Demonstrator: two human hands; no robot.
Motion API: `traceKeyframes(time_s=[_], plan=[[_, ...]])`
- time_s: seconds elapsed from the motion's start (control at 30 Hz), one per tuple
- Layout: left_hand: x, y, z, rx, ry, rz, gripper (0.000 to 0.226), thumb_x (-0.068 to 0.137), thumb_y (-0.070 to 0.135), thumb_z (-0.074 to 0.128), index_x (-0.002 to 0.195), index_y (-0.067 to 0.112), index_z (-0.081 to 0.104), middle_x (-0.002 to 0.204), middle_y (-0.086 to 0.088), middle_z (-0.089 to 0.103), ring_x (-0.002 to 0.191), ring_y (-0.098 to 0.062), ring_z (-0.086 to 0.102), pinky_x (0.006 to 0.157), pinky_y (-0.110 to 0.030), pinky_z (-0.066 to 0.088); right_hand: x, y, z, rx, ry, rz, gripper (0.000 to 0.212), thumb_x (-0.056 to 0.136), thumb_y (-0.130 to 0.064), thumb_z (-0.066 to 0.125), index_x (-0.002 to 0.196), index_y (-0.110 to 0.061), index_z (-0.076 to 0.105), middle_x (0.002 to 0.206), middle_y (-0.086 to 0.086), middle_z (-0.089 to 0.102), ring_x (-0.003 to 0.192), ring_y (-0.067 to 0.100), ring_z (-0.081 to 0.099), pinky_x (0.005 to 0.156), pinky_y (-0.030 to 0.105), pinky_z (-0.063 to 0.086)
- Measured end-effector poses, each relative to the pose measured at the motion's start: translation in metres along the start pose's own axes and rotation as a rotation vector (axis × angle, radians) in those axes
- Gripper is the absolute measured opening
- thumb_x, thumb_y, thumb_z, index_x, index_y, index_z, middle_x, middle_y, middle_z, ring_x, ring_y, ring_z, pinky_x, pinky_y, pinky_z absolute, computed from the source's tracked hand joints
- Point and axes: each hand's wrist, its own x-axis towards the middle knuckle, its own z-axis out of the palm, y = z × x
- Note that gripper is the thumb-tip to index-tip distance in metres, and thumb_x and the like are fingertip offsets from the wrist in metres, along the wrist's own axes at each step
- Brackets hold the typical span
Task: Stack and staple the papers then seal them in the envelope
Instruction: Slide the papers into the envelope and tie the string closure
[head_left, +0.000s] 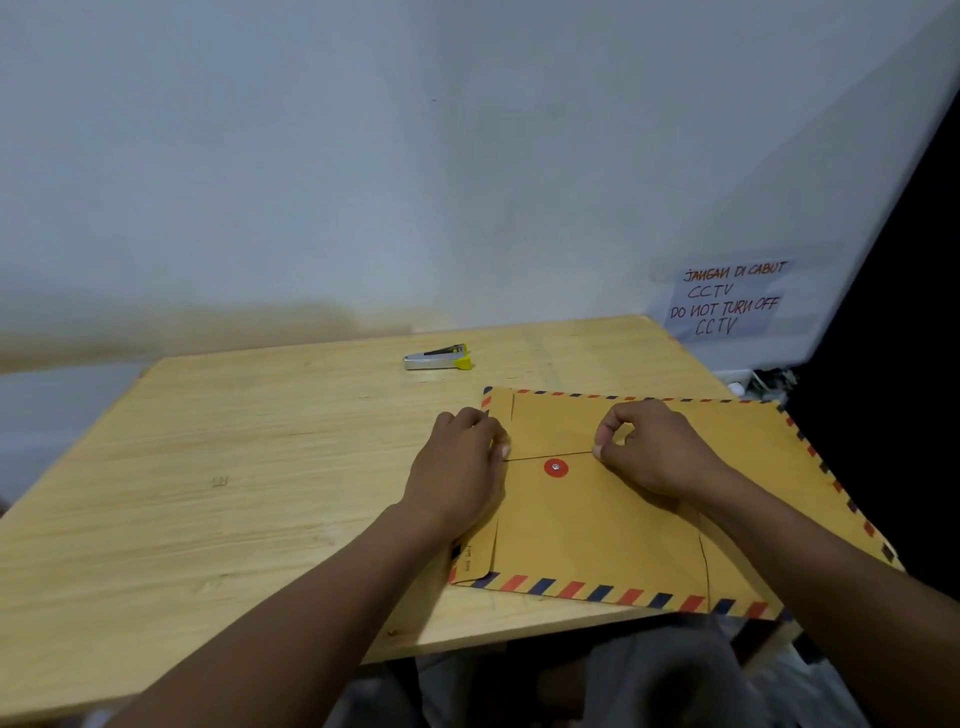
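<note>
The brown envelope (587, 530) lies flat on the wooden table's (208, 493) right front, under both my hands. My right hand (654, 452) pinches the end of a cord (550, 455) just above the red button (556, 468). My left hand (462, 467) rests curled at the cord's other end, and I cannot tell its grip. The stapler (439, 357) sits well behind.
</note>
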Motion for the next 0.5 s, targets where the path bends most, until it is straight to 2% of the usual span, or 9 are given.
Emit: traceKeyframes(time_s=[0.1, 0.2, 0.27, 0.37, 0.5], plan=[[0.002, -0.001, 0.000, 0.054, 0.007, 0.013, 0.025, 0.101, 0.029, 0.049, 0.117, 0.023, 0.067, 0.127, 0.005, 0.064, 0.115, -0.019, 0.049, 0.089, -0.035, 0.047, -0.005, 0.001, -0.001, -0.020, -0.008, -0.069, 0.002, 0.088, -0.024, 0.071, 0.088, -0.025, 0.069, 0.106, -0.005, 0.056, 0.090, 0.014, 0.057, 0.072, 0.027, 0.042], [0.006, -0.002, -0.002, 0.120, 0.003, 0.030, 0.027, 0.102, 0.032, 0.047, 0.119, 0.027, 0.068, 0.129, 0.009, 0.066, 0.116, -0.019, 0.050, 0.089, -0.036, 0.045, -0.013, 0.005, -0.003, -0.044, -0.027, -0.142, 0.011, 0.092, -0.023, 0.065, 0.089, -0.032, 0.070, 0.083, -0.012, 0.055, 0.074, 0.004, 0.049, 0.067, 0.026, 0.042], [0.009, -0.002, -0.003, 0.138, -0.013, 0.038, 0.028, 0.102, 0.032, 0.047, 0.121, 0.028, 0.067, 0.132, 0.010, 0.065, 0.119, -0.019, 0.049, 0.091, -0.036, 0.042, -0.017, 0.006, -0.004, -0.098, -0.025, -0.185, 0.014, 0.094, -0.025, 0.061, 0.094, -0.036, 0.070, 0.078, -0.018, 0.052, 0.078, 0.007, 0.050, 0.071, 0.029, 0.044], [0.011, -0.003, -0.005, 0.169, -0.054, 0.066, 0.030, 0.102, 0.032, 0.045, 0.125, 0.030, 0.064, 0.134, 0.012, 0.064, 0.120, -0.018, 0.048, 0.092, -0.036, 0.039, -0.023, 0.008, -0.004, -0.208, -0.019, -0.265, 0.018, 0.096, -0.028, 0.057, 0.103, -0.038, 0.070, 0.074, -0.019, 0.048, 0.081, 0.011, 0.047, 0.069, 0.028, 0.038], [0.009, -0.004, -0.003, 0.175, -0.058, 0.075, 0.033, 0.102, 0.033, 0.043, 0.128, 0.030, 0.062, 0.136, 0.012, 0.063, 0.121, -0.018, 0.047, 0.095, -0.038, 0.041, -0.031, 0.006, -0.005, -0.353, -0.028, -0.359, 0.023, 0.097, -0.033, 0.051, 0.113, -0.039, 0.066, 0.070, -0.019, 0.041, 0.074, 0.010, 0.044, 0.065, 0.028, 0.036]])
